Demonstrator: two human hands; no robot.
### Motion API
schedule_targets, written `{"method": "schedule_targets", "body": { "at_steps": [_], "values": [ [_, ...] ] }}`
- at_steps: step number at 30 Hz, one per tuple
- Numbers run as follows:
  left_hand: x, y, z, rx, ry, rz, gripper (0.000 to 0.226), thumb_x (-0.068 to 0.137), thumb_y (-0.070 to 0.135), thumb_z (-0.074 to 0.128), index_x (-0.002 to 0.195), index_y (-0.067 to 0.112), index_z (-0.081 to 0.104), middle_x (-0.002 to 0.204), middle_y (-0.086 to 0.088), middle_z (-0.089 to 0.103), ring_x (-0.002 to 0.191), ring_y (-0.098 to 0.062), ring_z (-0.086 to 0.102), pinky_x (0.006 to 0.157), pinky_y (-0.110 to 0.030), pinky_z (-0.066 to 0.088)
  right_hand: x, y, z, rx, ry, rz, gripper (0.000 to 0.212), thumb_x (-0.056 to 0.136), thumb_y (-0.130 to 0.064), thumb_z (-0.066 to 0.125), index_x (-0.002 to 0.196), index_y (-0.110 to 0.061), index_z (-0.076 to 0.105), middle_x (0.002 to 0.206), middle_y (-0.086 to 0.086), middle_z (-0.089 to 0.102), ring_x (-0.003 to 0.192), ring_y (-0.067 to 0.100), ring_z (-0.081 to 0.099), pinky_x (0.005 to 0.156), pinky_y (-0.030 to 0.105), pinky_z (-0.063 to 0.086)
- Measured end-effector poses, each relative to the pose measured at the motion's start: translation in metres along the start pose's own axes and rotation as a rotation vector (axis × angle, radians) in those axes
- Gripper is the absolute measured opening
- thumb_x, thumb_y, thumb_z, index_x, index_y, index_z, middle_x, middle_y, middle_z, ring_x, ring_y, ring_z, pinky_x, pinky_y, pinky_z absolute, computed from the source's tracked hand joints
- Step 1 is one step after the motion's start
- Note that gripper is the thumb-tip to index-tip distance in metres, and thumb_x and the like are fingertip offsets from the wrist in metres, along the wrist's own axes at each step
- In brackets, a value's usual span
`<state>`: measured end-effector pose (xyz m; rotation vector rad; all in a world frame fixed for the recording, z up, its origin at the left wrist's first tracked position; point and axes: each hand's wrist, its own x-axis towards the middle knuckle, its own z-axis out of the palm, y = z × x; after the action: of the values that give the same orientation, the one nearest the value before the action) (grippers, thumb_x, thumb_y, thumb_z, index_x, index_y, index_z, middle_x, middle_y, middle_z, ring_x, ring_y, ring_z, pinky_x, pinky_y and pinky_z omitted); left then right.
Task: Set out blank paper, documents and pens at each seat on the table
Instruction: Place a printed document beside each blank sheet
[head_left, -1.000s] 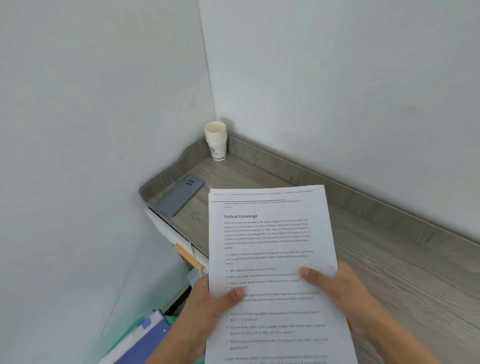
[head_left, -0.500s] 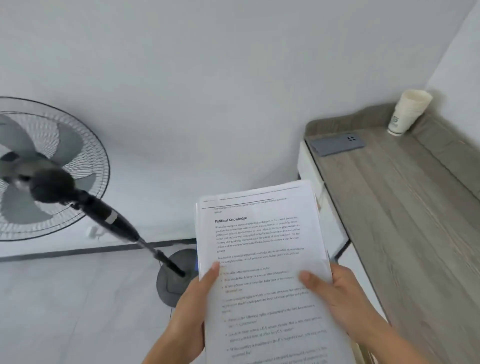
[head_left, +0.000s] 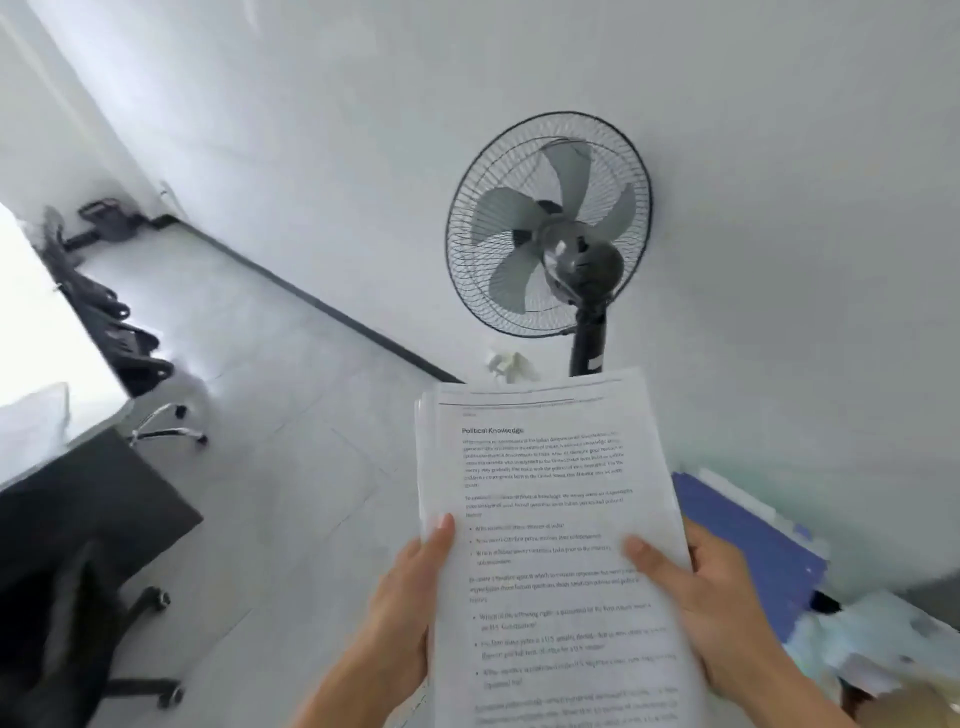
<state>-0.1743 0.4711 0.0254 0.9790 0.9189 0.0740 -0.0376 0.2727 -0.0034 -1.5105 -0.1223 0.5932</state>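
Note:
A stack of printed documents (head_left: 550, 483), headed "Political Knowledge", is held upright in front of me at the lower middle of the head view. My left hand (head_left: 410, 618) grips its left edge with the thumb on the top page. My right hand (head_left: 711, 613) grips its right edge, thumb also on the page. The bottom of the stack runs out of frame. No pens or blank paper show.
A black standing fan (head_left: 550, 228) stands against the white wall straight ahead. Blue folders (head_left: 748, 535) lie at the right. A white table (head_left: 31, 332) with black wheeled chairs (head_left: 109, 322) along it is at the left. A black chair (head_left: 78, 571) is near my left.
My view has swung left: the wooden shelf with the cups and phone is gone from sight, the fan has moved from the left to the centre. Both hands keep hold of the documents.

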Motion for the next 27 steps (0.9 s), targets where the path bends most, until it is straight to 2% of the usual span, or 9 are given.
{"method": "schedule_targets", "body": {
  "at_steps": [2,4,7,9,12,16,20,23,27],
  "values": [
    [-0.002,0.009,-0.042,-0.071,0.014,0.032,0.047,0.092,0.045,0.051,0.121,0.009,0.061,0.111,-0.015,0.073,0.101,-0.035,0.070,0.091,-0.051,0.052,0.009,0.000,0.042,-0.041,-0.062,0.000,0.015,0.080,-0.017,0.074,0.093,-0.009,0.073,0.087,0.010,0.078,0.078,0.032,0.075,0.070,0.047,0.061],
    [-0.009,0.018,-0.076,-0.157,0.028,0.044,0.047,0.094,0.044,0.047,0.119,0.008,0.064,0.112,-0.016,0.072,0.102,-0.034,0.070,0.091,-0.050,0.052,0.019,0.001,0.080,-0.073,-0.103,-0.005,0.008,0.084,-0.011,0.070,0.091,-0.009,0.073,0.083,0.006,0.079,0.074,0.026,0.076,0.063,0.038,0.062],
    [-0.009,0.021,-0.125,-0.275,0.095,0.077,0.055,0.086,0.044,0.058,0.123,0.004,0.062,0.118,-0.020,0.069,0.109,-0.039,0.065,0.101,-0.056,0.045,0.040,-0.001,0.137,-0.109,-0.187,-0.019,0.006,0.086,-0.009,0.068,0.090,-0.010,0.072,0.080,0.002,0.079,0.067,0.014,0.075,0.053,0.023,0.058],
    [-0.009,0.026,-0.142,-0.327,0.142,0.083,0.061,0.083,0.044,0.065,0.127,0.002,0.057,0.120,-0.023,0.067,0.111,-0.042,0.063,0.101,-0.059,0.044,0.053,-0.003,0.159,-0.110,-0.224,-0.020,0.004,0.087,-0.008,0.067,0.088,-0.009,0.071,0.078,0.000,0.078,0.061,0.008,0.073,0.049,0.018,0.055],
    [-0.001,0.035,-0.175,-0.407,0.180,0.121,0.055,0.084,0.039,0.059,0.125,0.002,0.059,0.119,-0.023,0.067,0.109,-0.042,0.064,0.098,-0.057,0.047,0.081,-0.002,0.209,-0.124,-0.332,-0.024,0.007,0.089,-0.006,0.063,0.088,-0.010,0.069,0.069,-0.009,0.077,0.057,0.004,0.071,0.047,0.015,0.053],
    [0.021,0.059,-0.210,-0.437,0.270,0.201,0.049,0.087,0.030,0.062,0.124,-0.002,0.059,0.117,-0.024,0.068,0.107,-0.041,0.065,0.091,-0.054,0.054,0.126,-0.005,0.276,-0.105,-0.467,0.023,0.008,0.089,-0.009,0.063,0.091,-0.013,0.069,0.077,-0.002,0.078,0.066,0.014,0.075,0.050,0.022,0.057],
    [0.048,0.089,-0.239,-0.488,0.441,0.253,0.064,0.082,0.029,0.073,0.131,-0.002,0.047,0.119,-0.025,0.067,0.108,-0.044,0.065,0.092,-0.060,0.050,0.176,-0.010,0.340,-0.108,-0.604,0.090,0.014,0.088,-0.012,0.064,0.101,-0.009,0.069,0.087,0.008,0.079,0.075,0.027,0.076,0.055,0.032,0.061],
    [0.064,0.107,-0.260,-0.522,0.550,0.299,0.060,0.081,0.025,0.068,0.130,-0.001,0.046,0.114,-0.024,0.069,0.103,-0.042,0.067,0.087,-0.057,0.054,0.205,-0.015,0.387,-0.098,-0.735,0.141,0.022,0.084,-0.014,0.066,0.105,-0.011,0.067,0.094,0.010,0.078,0.082,0.031,0.075,0.061,0.038,0.062],
    [0.069,0.120,-0.285,-0.586,0.682,0.338,0.055,0.078,0.025,0.066,0.124,0.001,0.051,0.109,-0.023,0.072,0.098,-0.041,0.069,0.085,-0.055,0.056,0.228,-0.006,0.442,-0.165,-0.897,0.166,0.027,0.082,-0.006,0.068,0.108,-0.009,0.067,0.100,0.012,0.077,0.088,0.034,0.074,0.068,0.040,0.061]
  ]
}}
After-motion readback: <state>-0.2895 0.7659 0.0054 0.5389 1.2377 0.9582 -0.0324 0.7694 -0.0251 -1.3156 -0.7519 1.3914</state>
